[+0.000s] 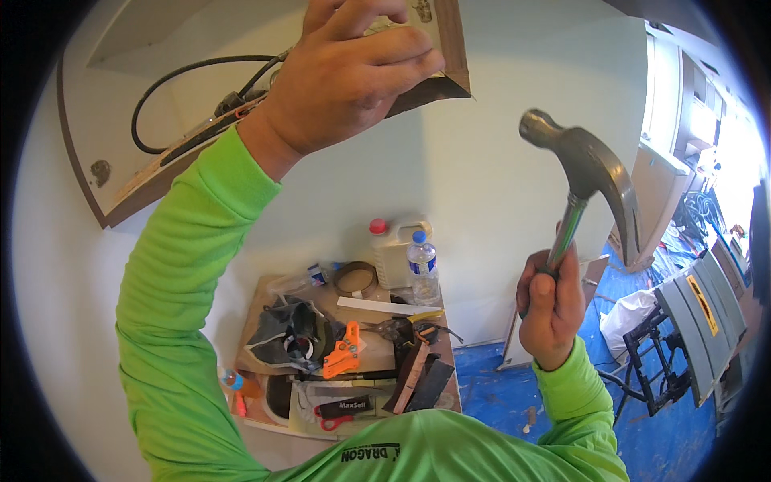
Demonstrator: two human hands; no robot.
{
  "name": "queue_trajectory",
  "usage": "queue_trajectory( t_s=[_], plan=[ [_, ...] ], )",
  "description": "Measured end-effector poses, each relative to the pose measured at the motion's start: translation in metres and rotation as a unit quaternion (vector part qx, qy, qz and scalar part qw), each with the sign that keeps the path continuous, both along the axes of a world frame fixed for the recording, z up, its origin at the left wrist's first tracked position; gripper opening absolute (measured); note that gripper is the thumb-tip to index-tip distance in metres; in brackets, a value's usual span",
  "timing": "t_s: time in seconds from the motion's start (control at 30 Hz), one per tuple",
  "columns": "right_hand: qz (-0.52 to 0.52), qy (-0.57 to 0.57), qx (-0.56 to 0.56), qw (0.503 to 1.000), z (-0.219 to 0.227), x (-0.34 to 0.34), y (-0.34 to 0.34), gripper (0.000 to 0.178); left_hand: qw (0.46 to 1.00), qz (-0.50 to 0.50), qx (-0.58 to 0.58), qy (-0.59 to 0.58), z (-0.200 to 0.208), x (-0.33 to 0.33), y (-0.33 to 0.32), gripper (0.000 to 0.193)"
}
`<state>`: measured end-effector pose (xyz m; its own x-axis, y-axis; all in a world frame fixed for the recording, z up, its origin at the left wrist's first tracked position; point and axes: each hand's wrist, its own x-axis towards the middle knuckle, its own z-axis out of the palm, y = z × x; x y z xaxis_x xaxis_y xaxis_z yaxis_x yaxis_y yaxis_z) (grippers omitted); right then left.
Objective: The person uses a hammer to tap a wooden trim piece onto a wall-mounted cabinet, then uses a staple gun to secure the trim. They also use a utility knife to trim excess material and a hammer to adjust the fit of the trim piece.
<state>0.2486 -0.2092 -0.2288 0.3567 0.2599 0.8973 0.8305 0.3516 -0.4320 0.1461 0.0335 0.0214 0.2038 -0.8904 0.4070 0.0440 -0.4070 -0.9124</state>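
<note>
My right hand (552, 309) is wrapped round the grip of a claw hammer (590, 165), held upright with its head at the top. The hammer head hangs in the air, apart from the wall and the cabinet. Up at the top, my left hand (353, 68) is closed with curled fingers at the corner of a wall-mounted wooden cabinet (454, 48). Whatever those fingers hold is hidden behind them. A black cable (148, 96) loops inside the cabinet, left of my left wrist, with tools on the cabinet's lower board (144, 183).
Below stands a cluttered table (265, 301) with an orange tool (344, 351), a dark bag (289, 331), a jug (389, 257), a water bottle (423, 269) and red-handled scissors (336, 419). Blue sheeting (498, 394) covers the floor. At right are a grey folding workbench (707, 317) and leaning panels (654, 193).
</note>
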Motion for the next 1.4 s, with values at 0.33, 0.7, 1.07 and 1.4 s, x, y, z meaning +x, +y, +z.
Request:
queue_trajectory(
  t_s=[0.33,0.7,1.07,1.4],
  plan=[
    [-0.102,-0.121,-0.024,0.987,0.04,0.003,0.014,0.047,1.0,-0.013,0.005,-0.005,-0.001,0.004,0.009,0.016],
    [-0.107,-0.088,-0.04,0.99,0.035,0.009,0.015,0.046,1.0,-0.022,0.0,-0.009,-0.001,0.008,0.01,0.013],
    [-0.14,-0.109,-0.051,0.983,0.038,0.011,0.019,0.049,0.999,-0.04,0.001,-0.002,-0.002,0.01,0.011,0.012],
    [-0.138,-0.153,-0.02,0.978,0.03,0.022,0.017,0.053,0.998,-0.046,0.019,-0.026,-0.002,0.014,0.01,0.011]
  ],
)
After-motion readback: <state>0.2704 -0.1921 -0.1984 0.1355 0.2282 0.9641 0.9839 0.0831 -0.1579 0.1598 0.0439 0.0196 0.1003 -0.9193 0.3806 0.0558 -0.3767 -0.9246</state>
